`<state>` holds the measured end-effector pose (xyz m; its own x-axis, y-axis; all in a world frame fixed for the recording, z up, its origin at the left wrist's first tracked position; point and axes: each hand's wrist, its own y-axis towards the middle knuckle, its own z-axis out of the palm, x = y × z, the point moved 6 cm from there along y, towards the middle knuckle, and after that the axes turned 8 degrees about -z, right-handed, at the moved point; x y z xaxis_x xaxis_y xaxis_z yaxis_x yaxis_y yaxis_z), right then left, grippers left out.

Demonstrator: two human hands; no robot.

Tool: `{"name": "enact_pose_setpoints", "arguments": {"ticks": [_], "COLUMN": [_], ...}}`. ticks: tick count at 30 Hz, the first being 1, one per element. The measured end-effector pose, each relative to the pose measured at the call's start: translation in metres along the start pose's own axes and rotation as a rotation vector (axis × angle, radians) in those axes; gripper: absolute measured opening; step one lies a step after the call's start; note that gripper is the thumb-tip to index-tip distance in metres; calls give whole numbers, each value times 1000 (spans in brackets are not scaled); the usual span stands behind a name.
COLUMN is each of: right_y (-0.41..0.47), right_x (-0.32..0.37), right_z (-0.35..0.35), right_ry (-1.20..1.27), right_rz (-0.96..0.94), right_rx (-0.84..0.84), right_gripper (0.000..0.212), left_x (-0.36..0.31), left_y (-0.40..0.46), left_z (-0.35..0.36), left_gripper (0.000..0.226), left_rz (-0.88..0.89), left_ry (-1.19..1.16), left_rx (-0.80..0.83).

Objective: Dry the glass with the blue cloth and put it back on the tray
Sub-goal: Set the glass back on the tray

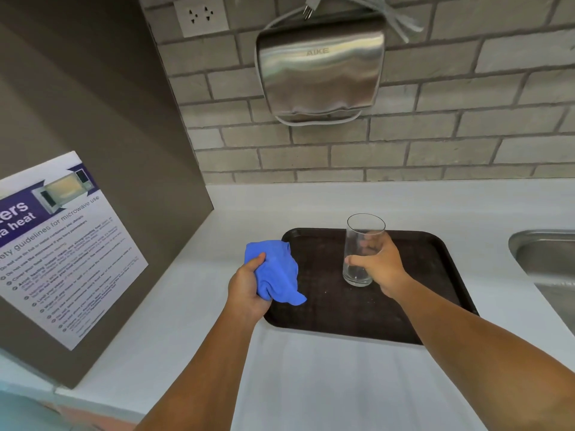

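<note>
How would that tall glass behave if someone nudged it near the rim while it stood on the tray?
The glass is tall and narrow with a small base, so a push near the rim would probably tip it rather than slide it. Its clear walls look thin, so it is likely fragile if it falls on the tray. The smooth sides may be slippery; the right hand wraps well around it.
</note>
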<state>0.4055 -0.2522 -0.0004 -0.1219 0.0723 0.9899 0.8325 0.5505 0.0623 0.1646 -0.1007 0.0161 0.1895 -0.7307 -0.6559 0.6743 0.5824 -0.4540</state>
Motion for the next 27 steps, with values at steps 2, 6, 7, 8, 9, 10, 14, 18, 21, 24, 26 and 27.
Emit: {"name": "enact_pose_setpoints", "arguments": {"ticks": [2,6,7,8,9,10,14,18,21,24,26,27], "right_y": [0,1,1,1,1,1,1,2,-3,-16,-40,-58], "right_x": [-2,-6,-7,-8,-9,-10,-14,-15,-18,-15,-5,1], "right_z": [2,3,3,4,4,5,6,8,7,3,-8,-9], "right_ry": [-2,6,8,7,6,9,20,-32,-84,-146,-219,-234], "right_rz": [-6,2,6,10,11,10,-2,-6,-6,20,-15,-87], "right_rx": [-1,-9,-10,-10,-11,-12,-20,5,41,-2,-241,-362], "right_gripper": [71,71,72,74,75,75,77,79,80,81,65,52], "left_x": [0,-1,-1,-2,-3,-3,-5,-12,-19,-28,-34,-38], "left_y": [1,1,1,1,0,-1,-4,-4,-3,0,2,4], "left_z": [-2,-5,-5,-6,-7,-8,-15,-24,-36,-53,-68,-77], "left_gripper": [27,31,32,31,31,30,30,28,25,19,17,18], "left_rz": [-2,-6,-7,-6,-6,-8,-11,17,41,57,57,55], "left_ry": [6,14,13,12,8,5,-1,45,83,115,138,150], "left_rx": [7,7,5,4,5,5,0,1,-15,-60,-111,-132]}}
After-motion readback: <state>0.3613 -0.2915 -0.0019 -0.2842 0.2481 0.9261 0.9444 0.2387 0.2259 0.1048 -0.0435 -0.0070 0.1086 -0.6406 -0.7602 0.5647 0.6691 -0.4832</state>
